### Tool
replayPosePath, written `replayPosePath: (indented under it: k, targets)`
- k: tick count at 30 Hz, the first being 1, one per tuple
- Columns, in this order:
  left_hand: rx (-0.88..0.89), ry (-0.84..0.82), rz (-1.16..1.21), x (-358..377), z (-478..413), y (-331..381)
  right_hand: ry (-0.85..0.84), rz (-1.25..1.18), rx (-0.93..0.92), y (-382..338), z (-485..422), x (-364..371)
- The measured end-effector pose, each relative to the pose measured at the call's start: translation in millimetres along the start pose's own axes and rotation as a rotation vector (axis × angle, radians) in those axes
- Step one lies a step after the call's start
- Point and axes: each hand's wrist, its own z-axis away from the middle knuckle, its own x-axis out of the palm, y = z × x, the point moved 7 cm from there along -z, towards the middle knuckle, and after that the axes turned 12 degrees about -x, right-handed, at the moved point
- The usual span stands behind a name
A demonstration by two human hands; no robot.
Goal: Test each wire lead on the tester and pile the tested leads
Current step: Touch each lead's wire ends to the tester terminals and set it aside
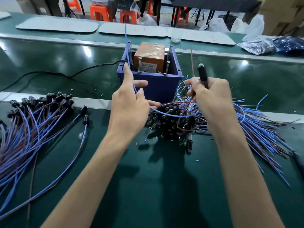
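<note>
The tester is an orange box [148,54] with two upright screws, set inside a blue plastic bin [158,86] at the middle of the table. My left hand [130,102] pinches the blue wire [126,46] of one lead, which rises past the bin's left wall. My right hand [212,97] grips that lead's black bulb socket [202,72] upright, with its brown wire [192,61] pointing up beside it. A heap of leads [172,122] lies under my hands, its wires fanning right. Another pile of leads [32,116] lies at the left.
A black power cable [65,74] runs from the bin to the left over the green belt. Small cut bits of insulation dot the mat near the heap. White pads [57,24] and plastic bags [263,44] lie at the far side. Orange stools stand behind.
</note>
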Motion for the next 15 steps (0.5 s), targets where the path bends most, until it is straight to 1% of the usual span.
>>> replayPosePath:
  k: [4,8,12,15]
  targets:
    - [-0.085,0.033,-0.16,-10.1,-10.4,-11.0,-0.03,0.019,0.071,13.2,-2.9,4.8]
    - [-0.18,-0.027,-0.222,-9.4,-15.6,-24.3,-0.062,0.035,0.052,17.4,-2.5,10.9]
    - [-0.204,-0.099,-0.283,-3.3,-18.8,-29.2,-0.071,0.007,0.038,20.1,-1.5,13.3]
    - [-0.181,-0.101,-0.314,-4.1,-18.5,-27.8,-0.087,-0.016,0.039,22.1,-0.1,14.5]
